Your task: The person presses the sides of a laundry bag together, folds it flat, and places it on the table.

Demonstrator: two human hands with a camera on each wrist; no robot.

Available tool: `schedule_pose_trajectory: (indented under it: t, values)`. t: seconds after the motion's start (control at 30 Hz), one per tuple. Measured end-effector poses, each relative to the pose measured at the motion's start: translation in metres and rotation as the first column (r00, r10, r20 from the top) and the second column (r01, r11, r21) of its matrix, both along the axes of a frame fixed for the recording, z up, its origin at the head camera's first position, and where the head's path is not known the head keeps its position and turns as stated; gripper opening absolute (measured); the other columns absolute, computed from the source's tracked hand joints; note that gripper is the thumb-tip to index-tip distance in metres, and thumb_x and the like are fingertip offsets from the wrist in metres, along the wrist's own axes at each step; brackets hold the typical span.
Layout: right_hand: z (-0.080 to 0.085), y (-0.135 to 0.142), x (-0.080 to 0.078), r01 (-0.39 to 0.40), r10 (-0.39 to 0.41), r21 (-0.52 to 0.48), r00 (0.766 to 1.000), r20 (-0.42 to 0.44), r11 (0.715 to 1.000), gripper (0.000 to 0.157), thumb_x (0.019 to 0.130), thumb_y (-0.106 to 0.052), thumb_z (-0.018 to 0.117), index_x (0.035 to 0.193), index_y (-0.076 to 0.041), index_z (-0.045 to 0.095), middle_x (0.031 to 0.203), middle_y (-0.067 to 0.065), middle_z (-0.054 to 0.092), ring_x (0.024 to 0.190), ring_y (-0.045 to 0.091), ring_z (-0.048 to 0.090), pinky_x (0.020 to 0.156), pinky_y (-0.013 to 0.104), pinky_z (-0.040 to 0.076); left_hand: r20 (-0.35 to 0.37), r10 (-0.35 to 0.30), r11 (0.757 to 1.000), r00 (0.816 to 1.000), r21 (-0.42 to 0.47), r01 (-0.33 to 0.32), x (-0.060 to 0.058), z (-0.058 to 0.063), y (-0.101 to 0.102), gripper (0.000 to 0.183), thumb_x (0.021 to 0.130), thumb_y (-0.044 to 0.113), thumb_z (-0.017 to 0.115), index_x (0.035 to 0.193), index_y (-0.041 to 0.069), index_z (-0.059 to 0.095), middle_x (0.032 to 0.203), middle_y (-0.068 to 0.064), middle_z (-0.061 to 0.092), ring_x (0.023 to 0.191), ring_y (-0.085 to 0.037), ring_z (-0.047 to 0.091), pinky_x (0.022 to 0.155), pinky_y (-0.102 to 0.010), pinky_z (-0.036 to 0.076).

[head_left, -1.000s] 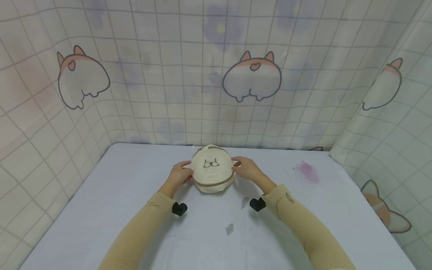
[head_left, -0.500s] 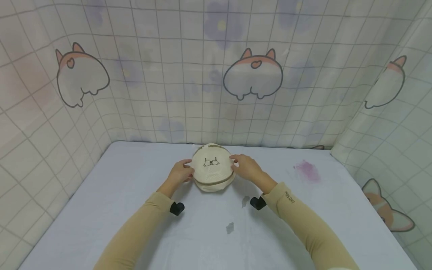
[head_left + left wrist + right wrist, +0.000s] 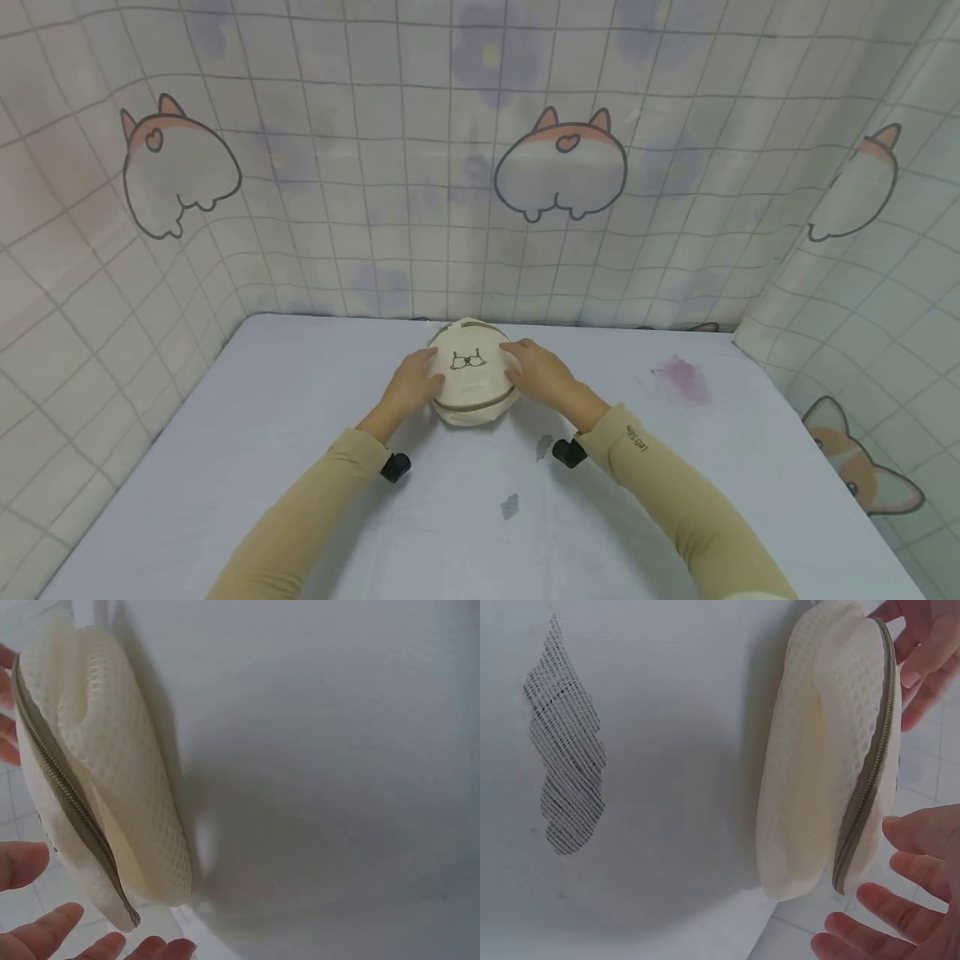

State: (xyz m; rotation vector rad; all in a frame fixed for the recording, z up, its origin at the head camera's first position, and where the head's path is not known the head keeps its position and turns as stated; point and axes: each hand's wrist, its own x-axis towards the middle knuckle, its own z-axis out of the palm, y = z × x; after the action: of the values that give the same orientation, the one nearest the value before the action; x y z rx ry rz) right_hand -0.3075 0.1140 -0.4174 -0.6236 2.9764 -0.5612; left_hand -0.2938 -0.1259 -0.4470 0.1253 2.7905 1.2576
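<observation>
A round cream mesh laundry bag [image 3: 470, 385] lies near the far edge of the table, its lid printed with a drawing of glasses. A brown zipper [image 3: 64, 787] runs round the rim of the lid, and the mesh side below it sags in soft folds. My left hand [image 3: 411, 383] is at the bag's left edge, thumb and fingers spread apart beside the rim. On the opposite side my right hand [image 3: 543, 373] has its fingertips at the lid's right edge. Both wrist views show the fingers loosely extended, not curled round the bag.
The white table [image 3: 300, 367] carries grey patches [image 3: 510, 507] in front of the bag and a pink stain [image 3: 682, 380] at the right. Behind and beside the table hangs a checked curtain [image 3: 360, 208] with cartoon corgis.
Both hands have shifted inward over the lid's edges, the left to the right and the right slightly left. The bag has stayed nearly in place.
</observation>
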Motion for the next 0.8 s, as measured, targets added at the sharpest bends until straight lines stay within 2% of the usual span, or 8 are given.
schedule_pose_trajectory:
  t: [0.17,0.33,0.43,0.57,0.7,0.8]
  values:
    - [-0.003,-0.003,0.001,-0.045,0.045,-0.007,0.999,-0.027,0.999,0.052,0.101,-0.018,0.066,0.15,-0.005,0.051,0.147,0.022,0.051,0.132,0.038,0.054,0.109,0.05,0.044,-0.059,-0.05,0.997,0.997,-0.054,0.046,0.002,-0.003,0.002,0.061,0.101,0.014,0.057,0.154,-0.006,0.037,0.161,-0.031,0.027,0.149,-0.045,0.025,0.122,-0.055,0.019]
    - [-0.005,-0.006,0.002,-0.118,0.117,-0.014,0.992,-0.044,0.993,0.056,0.102,-0.018,0.064,0.153,-0.004,0.046,0.155,0.022,0.043,0.143,0.043,0.04,0.115,0.054,0.035,-0.099,-0.108,0.983,0.989,-0.157,0.092,0.003,-0.005,0.004,0.06,0.105,0.022,0.057,0.156,-0.001,0.036,0.162,-0.028,0.026,0.148,-0.046,0.027,0.12,-0.057,0.024]
    - [-0.006,-0.008,0.002,-0.141,0.14,-0.012,0.989,-0.042,0.99,0.061,0.104,-0.021,0.063,0.157,-0.004,0.039,0.161,0.021,0.036,0.148,0.045,0.029,0.116,0.057,0.032,-0.111,-0.156,0.963,0.982,-0.236,0.126,0.004,-0.005,0.006,0.06,0.107,0.028,0.053,0.158,0.002,0.034,0.164,-0.026,0.023,0.149,-0.048,0.024,0.116,-0.064,0.028]
    - [-0.008,-0.014,0.001,-0.143,0.143,0.011,0.99,-0.017,0.99,0.068,0.107,-0.029,0.058,0.16,0.001,0.029,0.165,0.021,0.025,0.149,0.049,0.02,0.118,0.06,0.026,-0.078,-0.192,0.93,0.978,-0.334,0.156,0.003,-0.005,0.009,0.063,0.11,0.037,0.044,0.162,0.007,0.026,0.168,-0.021,0.014,0.152,-0.047,0.012,0.113,-0.072,0.023]
    - [-0.014,-0.024,-0.001,-0.147,0.146,0.082,0.989,0.017,0.986,0.076,0.108,-0.04,0.051,0.16,0.006,0.02,0.166,0.025,0.016,0.149,0.053,0.014,0.119,0.063,0.021,-0.027,-0.201,0.896,0.979,-0.41,0.172,0.002,-0.009,0.011,0.068,0.111,0.044,0.039,0.165,0.01,0.016,0.17,-0.018,0.005,0.154,-0.044,0.003,0.114,-0.074,0.016]
    - [-0.018,-0.029,0.0,-0.147,0.143,0.126,0.989,0.037,0.981,0.085,0.106,-0.046,0.054,0.16,0.007,0.016,0.167,0.025,0.012,0.149,0.053,0.011,0.119,0.063,0.021,-0.007,-0.214,0.873,0.977,-0.451,0.188,0.002,-0.012,0.013,0.072,0.11,0.048,0.038,0.166,0.01,0.011,0.17,-0.018,0.0,0.154,-0.044,0.0,0.114,-0.074,0.014]
